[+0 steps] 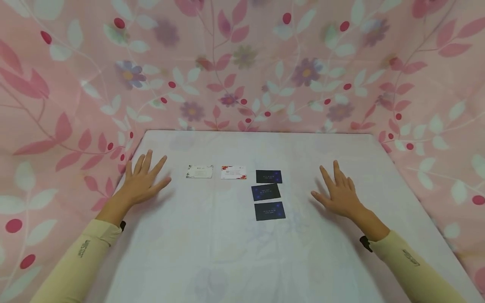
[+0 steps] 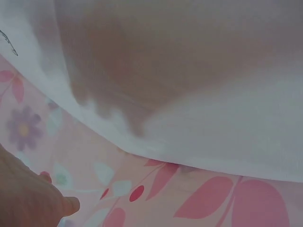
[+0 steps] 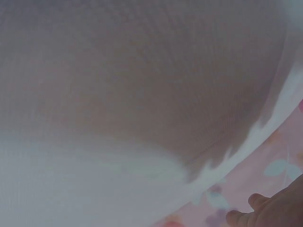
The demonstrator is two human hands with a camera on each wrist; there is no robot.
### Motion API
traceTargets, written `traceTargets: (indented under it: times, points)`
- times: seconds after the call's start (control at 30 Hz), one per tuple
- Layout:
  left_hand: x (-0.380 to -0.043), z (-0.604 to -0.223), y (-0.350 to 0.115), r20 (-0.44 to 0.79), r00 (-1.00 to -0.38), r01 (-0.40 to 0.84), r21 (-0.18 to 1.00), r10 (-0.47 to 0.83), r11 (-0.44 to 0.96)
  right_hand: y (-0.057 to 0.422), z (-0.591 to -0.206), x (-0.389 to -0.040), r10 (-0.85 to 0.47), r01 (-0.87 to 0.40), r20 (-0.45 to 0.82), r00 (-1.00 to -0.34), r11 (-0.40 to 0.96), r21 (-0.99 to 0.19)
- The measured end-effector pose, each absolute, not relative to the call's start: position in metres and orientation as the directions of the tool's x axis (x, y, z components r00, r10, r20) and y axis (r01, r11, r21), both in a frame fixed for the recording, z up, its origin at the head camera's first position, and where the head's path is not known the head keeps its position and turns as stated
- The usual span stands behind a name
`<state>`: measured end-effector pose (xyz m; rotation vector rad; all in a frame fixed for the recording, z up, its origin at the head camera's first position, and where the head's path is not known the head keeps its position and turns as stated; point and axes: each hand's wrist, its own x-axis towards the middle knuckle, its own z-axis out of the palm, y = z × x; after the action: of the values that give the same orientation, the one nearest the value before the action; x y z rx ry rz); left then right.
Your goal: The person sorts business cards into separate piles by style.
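Over the left part of the white table, my left hand (image 1: 141,182) is spread with straight fingers and holds nothing. Nearest to it lies a white card with dark leafy corners (image 1: 199,171). Right of that is a white card with red-orange flower corners (image 1: 233,172). A loose column of three dark blue cards follows: the far one (image 1: 269,176), the slightly turned middle one (image 1: 266,192) and the near one (image 1: 270,211). To the right of this column my right hand (image 1: 340,193) is held over the cloth, fingers extended, holding nothing.
White cloth covers the table (image 1: 212,261), whose far edge meets a pink floral curtain (image 1: 242,84). The same curtain hangs along the left and right sides. Shadows of the hands fall on the cloth in both wrist views.
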<state>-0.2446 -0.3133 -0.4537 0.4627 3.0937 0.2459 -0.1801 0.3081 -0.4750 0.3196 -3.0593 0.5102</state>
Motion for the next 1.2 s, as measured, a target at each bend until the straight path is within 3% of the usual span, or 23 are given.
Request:
traceTargets:
  times: [0.37, 0.6, 0.8, 1.0, 1.2]
  points:
    - [-0.237, -0.461, -0.282, 0.063, -0.908, 0.420, 0.145, 0.415, 0.896, 0.309, -0.476, -0.182, -0.223, -0.209, -0.008, -0.975, 0.925, -0.318]
    - [-0.232, -0.464, -0.235, 0.113, -0.822, 0.569, 0.121, 0.558, 0.813, 0.293, -0.474, -0.188, -0.262, -0.228, -0.071, -0.962, 0.921, -0.315]
    - [-0.238, -0.459, -0.193, 0.130, -0.719, 0.694, 0.079, 0.683, 0.716, 0.276, -0.476, -0.205, -0.327, -0.300, -0.026, -0.945, 0.893, -0.336]
    - [-0.254, -0.458, -0.145, 0.076, -0.619, 0.785, 0.022, 0.782, 0.619, 0.248, -0.472, -0.232, -0.395, -0.379, 0.035, -0.918, 0.848, -0.371]
    - [-0.262, -0.459, -0.100, -0.059, -0.586, 0.810, -0.005, 0.808, 0.587, 0.219, -0.480, -0.245, -0.501, -0.489, 0.049, -0.864, 0.813, -0.318]
